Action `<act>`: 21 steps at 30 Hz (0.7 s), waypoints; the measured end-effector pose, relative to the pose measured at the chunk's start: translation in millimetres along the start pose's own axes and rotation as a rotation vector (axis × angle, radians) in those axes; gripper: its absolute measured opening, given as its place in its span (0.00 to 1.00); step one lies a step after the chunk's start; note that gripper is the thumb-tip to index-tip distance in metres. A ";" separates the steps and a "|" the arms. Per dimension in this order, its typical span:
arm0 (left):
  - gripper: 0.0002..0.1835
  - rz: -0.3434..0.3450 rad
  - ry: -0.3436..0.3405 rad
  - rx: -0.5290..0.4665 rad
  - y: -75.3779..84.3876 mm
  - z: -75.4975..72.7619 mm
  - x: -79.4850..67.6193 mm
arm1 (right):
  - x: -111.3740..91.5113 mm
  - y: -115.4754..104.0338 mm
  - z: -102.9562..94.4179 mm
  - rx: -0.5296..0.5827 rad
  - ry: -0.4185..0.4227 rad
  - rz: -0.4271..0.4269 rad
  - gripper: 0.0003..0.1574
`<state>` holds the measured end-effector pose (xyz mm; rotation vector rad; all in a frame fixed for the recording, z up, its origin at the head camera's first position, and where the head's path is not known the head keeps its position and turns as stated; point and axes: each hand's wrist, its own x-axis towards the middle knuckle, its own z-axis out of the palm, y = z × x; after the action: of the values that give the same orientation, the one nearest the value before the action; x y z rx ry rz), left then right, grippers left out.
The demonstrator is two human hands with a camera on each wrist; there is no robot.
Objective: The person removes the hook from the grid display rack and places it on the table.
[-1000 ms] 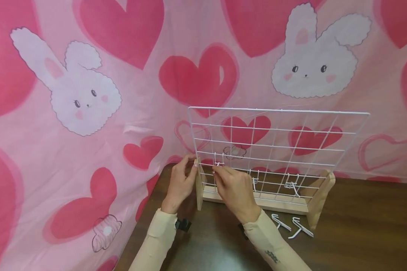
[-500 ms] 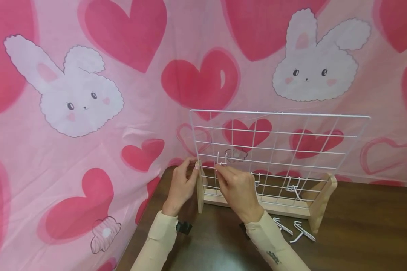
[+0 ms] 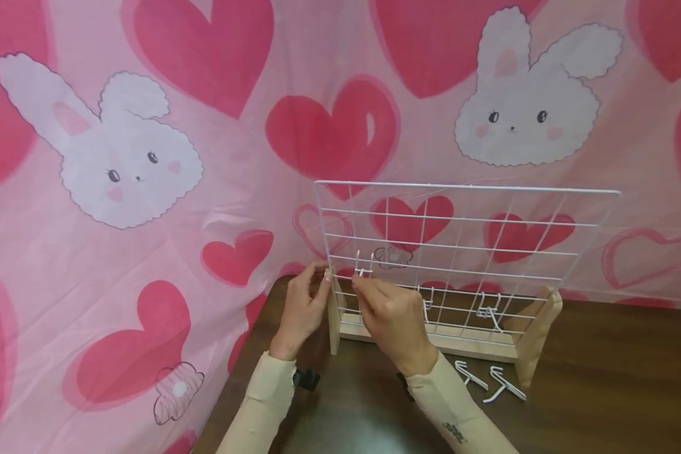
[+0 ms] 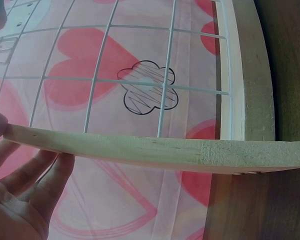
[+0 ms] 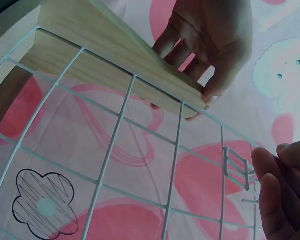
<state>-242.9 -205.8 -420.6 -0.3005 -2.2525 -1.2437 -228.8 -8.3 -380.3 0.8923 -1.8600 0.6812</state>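
Note:
A white wire grid [image 3: 468, 185] leans back in a wooden stand. My left hand [image 3: 301, 309] grips the upper end of the stand's left side panel [image 4: 115, 147], thumb on one face and fingers on the other. In front of the grid's left part, my right hand [image 3: 397, 315] pinches a white wire hook [image 3: 364, 272] by its arm. The right wrist view shows the hook's rectangular back [image 5: 248, 175] right at the grid wires, just beyond the fingertips. Further right, two more hooks hang on the grid: one [image 3: 427, 306] partly behind my right hand, another [image 3: 489, 310] fully visible.
Two loose white hooks, a nearer one [image 3: 505, 384] and one beside it [image 3: 471, 374], lie on the dark wooden table [image 3: 613, 378] before the stand's right side panel [image 3: 536, 337]. A pink heart-and-rabbit cloth [image 3: 232, 164] hangs close behind and to the left.
Relative to the grid, the hook in my right hand has risen slightly. My left hand keeps its grip on the side panel; the head view has shifted a little.

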 end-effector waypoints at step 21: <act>0.13 -0.005 0.010 0.009 0.5 0.0 -1.5 | -8.4 -10.0 -15.7 0.023 -0.035 -0.034 0.13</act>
<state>-241.4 -205.4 -421.0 -0.2852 -2.2512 -1.2351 -210.2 0.2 -380.6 0.9536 -1.8671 0.6714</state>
